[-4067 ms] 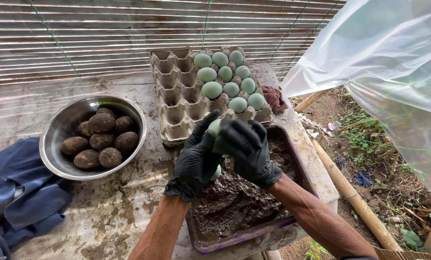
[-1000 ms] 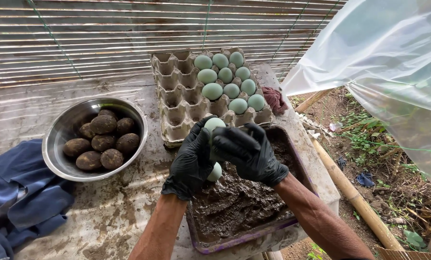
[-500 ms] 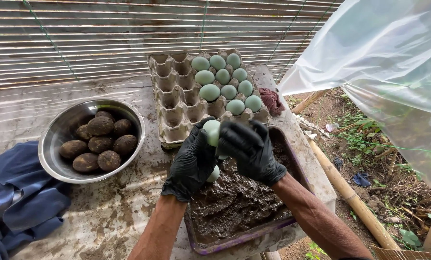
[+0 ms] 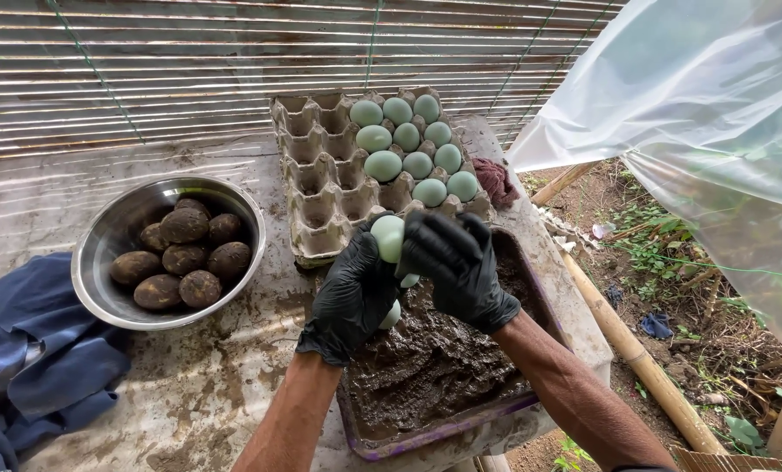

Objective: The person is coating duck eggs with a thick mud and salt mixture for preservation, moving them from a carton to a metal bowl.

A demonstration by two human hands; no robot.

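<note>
Two black-gloved hands meet over the mud tray (image 4: 496, 418) at the table's near edge. The left hand (image 4: 352, 297) curls its fingers around two pale green eggs (image 4: 388, 238), one high, one lower in the palm. The right hand (image 4: 461, 267) closes loosely over them. Behind stands an egg carton (image 4: 321, 197); a steel bowl (image 4: 103, 240) of mud-coated eggs (image 4: 181, 258) sits towards the left edge.

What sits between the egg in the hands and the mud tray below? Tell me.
Nothing visible. The pale green egg is held in both gloved hands, left hand and right hand, directly above the mud tray, with only air between.
</note>
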